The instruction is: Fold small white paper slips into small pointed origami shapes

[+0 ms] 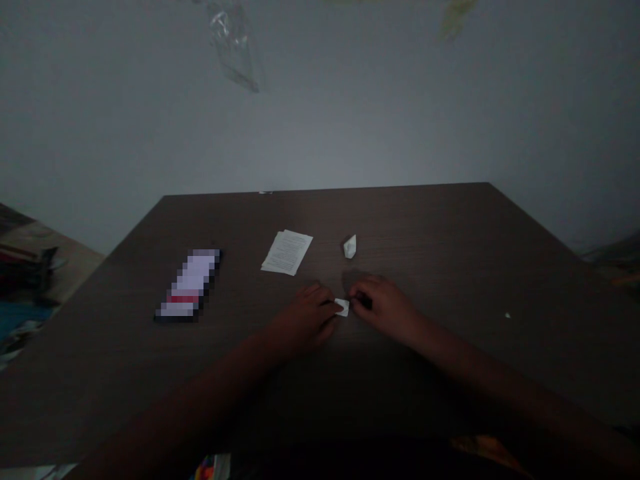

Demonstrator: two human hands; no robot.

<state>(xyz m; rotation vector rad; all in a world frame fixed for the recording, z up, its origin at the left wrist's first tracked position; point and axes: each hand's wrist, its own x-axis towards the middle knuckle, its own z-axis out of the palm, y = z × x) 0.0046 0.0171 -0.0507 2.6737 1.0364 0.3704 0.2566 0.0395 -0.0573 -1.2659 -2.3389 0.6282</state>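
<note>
Between my hands, low over the table, is a small folded piece of white paper (pixel 342 307). My left hand (pixel 307 317) has its fingers closed on the paper's left side, and a fingertip covers part of it. At the paper's right edge, my right hand (pixel 383 303) has thumb and forefinger pinched together with the other fingers curled. Whether that pinch grips the paper's edge or something smaller is too dark to tell. Just beyond my hands stands a small folded white paper shape (pixel 350 247).
A stack of printed paper sheets (pixel 287 253) lies beyond my left hand. Farther left is a phone (pixel 190 285) with a blurred, lit screen. A tiny white scrap (pixel 507 315) lies at the right of the dark wooden table (pixel 425 220). A pale wall (pixel 350 120) rises behind it.
</note>
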